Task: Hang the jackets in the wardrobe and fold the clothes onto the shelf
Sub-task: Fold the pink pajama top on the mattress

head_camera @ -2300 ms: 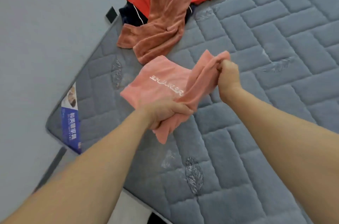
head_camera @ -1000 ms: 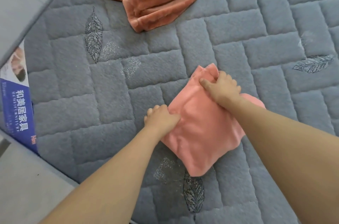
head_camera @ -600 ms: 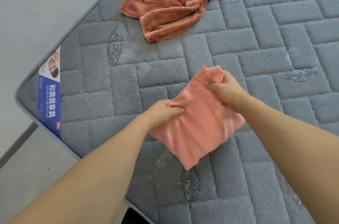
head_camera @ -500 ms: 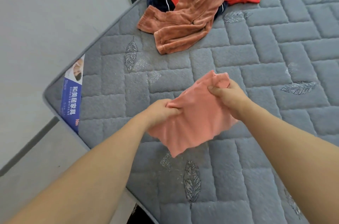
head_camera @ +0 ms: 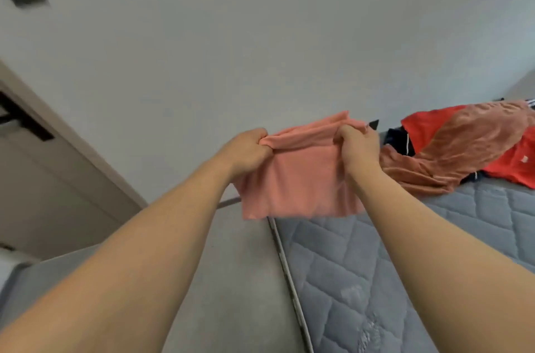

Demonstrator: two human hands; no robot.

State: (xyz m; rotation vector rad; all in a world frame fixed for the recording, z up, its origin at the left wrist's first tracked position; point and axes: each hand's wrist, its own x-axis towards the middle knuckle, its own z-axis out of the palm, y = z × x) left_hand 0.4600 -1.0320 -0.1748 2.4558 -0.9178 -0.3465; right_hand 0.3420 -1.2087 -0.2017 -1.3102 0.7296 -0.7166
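A folded pink garment [head_camera: 301, 179] hangs in the air between my two hands, off the mattress. My left hand [head_camera: 246, 151] grips its upper left corner. My right hand [head_camera: 357, 147] grips its upper right edge. Its lower edge hangs free above the mattress corner and the floor. On the mattress at the right lies a pile: a rust-brown velvet garment [head_camera: 463, 147], a red garment [head_camera: 518, 161] under it, and a dark navy one [head_camera: 401, 141] partly hidden.
The grey quilted mattress [head_camera: 405, 280] fills the lower right, its edge running down the middle. Grey floor [head_camera: 231, 280] lies left of it. A plain wall is ahead, with a beige door frame [head_camera: 58, 132] at the left.
Both hands lifted the folded pink garment off the mattress and carried it up and leftward. My view swung up toward the wall and door.
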